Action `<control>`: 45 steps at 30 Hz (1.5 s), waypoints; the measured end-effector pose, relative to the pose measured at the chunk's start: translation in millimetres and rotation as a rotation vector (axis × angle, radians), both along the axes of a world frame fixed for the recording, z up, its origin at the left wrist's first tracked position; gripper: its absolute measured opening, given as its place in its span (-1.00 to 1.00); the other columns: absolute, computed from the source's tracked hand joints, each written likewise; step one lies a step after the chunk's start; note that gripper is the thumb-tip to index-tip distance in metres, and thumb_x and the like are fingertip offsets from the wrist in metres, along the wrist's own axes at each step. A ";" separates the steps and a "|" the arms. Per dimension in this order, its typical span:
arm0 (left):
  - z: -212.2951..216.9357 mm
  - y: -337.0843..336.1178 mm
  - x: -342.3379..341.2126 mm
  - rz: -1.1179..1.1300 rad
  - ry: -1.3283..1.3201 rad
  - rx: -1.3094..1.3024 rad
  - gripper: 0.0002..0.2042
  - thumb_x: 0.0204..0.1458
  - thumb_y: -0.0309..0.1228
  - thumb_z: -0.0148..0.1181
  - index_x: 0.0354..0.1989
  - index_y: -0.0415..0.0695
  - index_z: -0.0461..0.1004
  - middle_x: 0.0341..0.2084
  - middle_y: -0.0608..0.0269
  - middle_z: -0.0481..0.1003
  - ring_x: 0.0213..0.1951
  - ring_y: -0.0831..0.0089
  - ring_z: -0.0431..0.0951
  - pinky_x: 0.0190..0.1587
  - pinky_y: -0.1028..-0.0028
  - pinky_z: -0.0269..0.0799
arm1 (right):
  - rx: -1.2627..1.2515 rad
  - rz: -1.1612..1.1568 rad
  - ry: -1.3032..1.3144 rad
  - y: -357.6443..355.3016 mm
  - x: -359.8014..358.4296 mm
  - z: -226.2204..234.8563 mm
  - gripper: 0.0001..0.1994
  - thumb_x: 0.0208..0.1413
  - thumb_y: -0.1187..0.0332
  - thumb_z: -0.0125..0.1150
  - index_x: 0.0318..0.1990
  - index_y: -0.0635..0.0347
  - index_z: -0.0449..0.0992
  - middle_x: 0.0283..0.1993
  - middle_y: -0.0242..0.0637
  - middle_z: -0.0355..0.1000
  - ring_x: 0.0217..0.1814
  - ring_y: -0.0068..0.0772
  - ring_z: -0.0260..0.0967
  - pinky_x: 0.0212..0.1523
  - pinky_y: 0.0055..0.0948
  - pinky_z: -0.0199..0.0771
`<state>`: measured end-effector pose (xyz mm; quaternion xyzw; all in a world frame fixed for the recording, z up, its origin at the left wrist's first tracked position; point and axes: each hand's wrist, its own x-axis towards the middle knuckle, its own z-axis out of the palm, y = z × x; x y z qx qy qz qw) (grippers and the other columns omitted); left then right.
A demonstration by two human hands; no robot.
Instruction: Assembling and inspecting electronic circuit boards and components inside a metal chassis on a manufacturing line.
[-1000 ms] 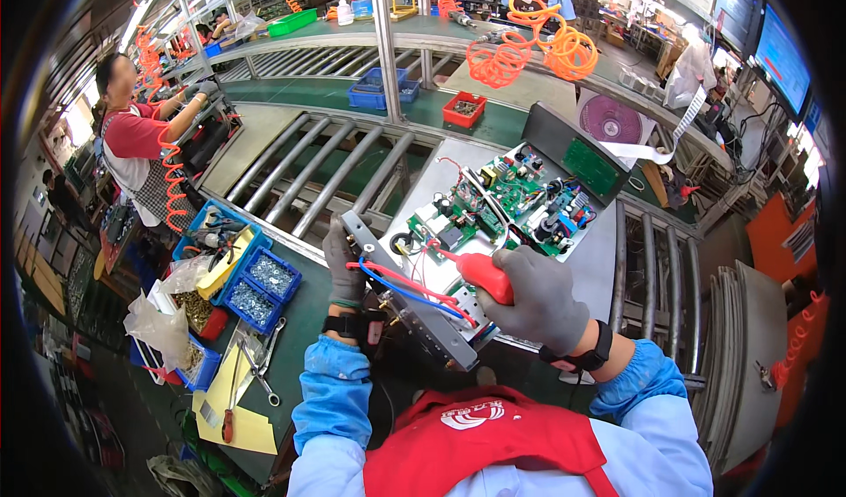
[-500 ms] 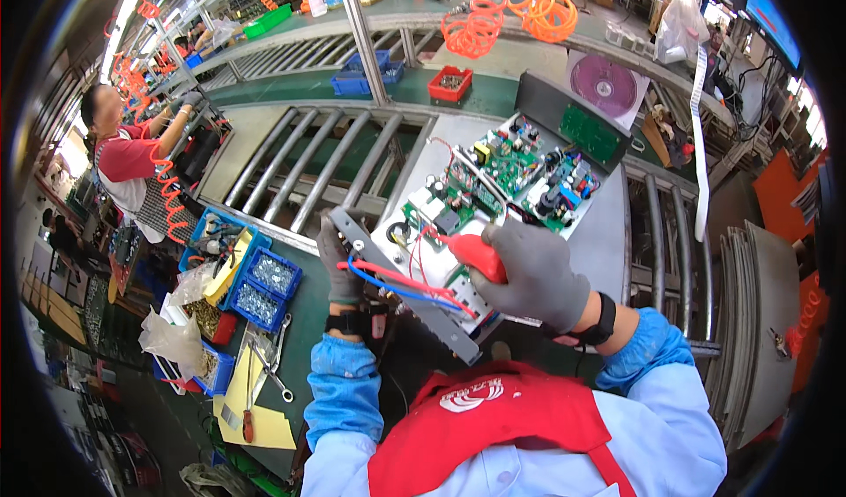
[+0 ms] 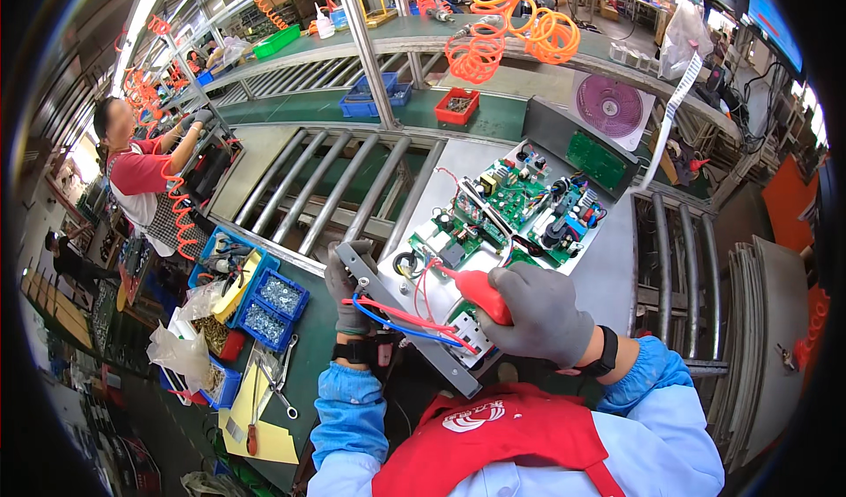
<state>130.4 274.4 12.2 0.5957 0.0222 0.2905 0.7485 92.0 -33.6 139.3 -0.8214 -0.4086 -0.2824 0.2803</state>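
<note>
gripping red screwdriver (image 3: 476, 293) in right hand (image 3: 542, 314) | left hand (image 3: 345, 287) clasping metal panel (image 3: 401, 330) | grips unchanged, tip seemingly lower

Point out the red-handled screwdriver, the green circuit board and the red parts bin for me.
red-handled screwdriver (image 3: 476, 293), head view, on the red handle ahead of the right glove.
green circuit board (image 3: 515, 202), head view, on its populated middle.
red parts bin (image 3: 457, 107), head view, on its front wall.
</note>
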 end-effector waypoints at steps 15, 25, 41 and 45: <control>-2.1 0.0 0.0 -0.022 0.019 -0.005 -0.40 0.31 0.06 -0.21 -0.21 -0.34 0.49 -0.63 0.24 0.41 -0.56 0.46 0.40 -0.47 0.47 0.31 | 0.131 0.053 0.109 -23.9 -12.8 -6.3 -0.52 -0.25 0.41 0.47 -0.12 0.28 0.42 -0.44 -0.13 0.43 -0.51 -0.18 0.43 -0.52 -0.31 0.41; 16.5 -13.9 -6.7 -0.033 0.046 -0.170 -0.40 0.29 0.09 -0.13 -0.24 -0.34 0.49 -0.66 0.17 0.44 -0.59 0.49 0.34 -0.50 0.52 0.23 | 0.207 -0.091 0.338 -85.3 -54.4 -12.7 -0.57 -0.19 0.38 0.47 -0.16 0.28 0.40 -0.44 -0.13 0.41 -0.53 -0.20 0.43 -0.53 -0.30 0.37; 14.4 -13.7 -8.9 -0.077 0.016 -0.158 -0.37 0.29 0.10 -0.15 -0.21 -0.39 0.48 -0.64 0.24 0.35 -0.53 0.48 0.33 -0.45 0.51 0.24 | 0.158 -0.050 0.181 -63.7 -50.0 -43.1 -0.56 -0.26 0.32 0.48 -0.20 0.28 0.46 -0.50 -0.18 0.42 -0.58 -0.18 0.41 -0.57 -0.29 0.38; 11.7 -12.0 -8.4 -0.062 0.051 -0.211 -0.37 0.28 0.08 -0.15 -0.17 -0.40 0.50 -0.64 0.24 0.38 -0.52 0.47 0.35 -0.42 0.51 0.27 | 0.145 -0.074 0.164 -66.1 -51.0 -40.8 -0.56 -0.26 0.32 0.48 -0.20 0.26 0.45 -0.50 -0.19 0.41 -0.58 -0.19 0.40 -0.59 -0.29 0.37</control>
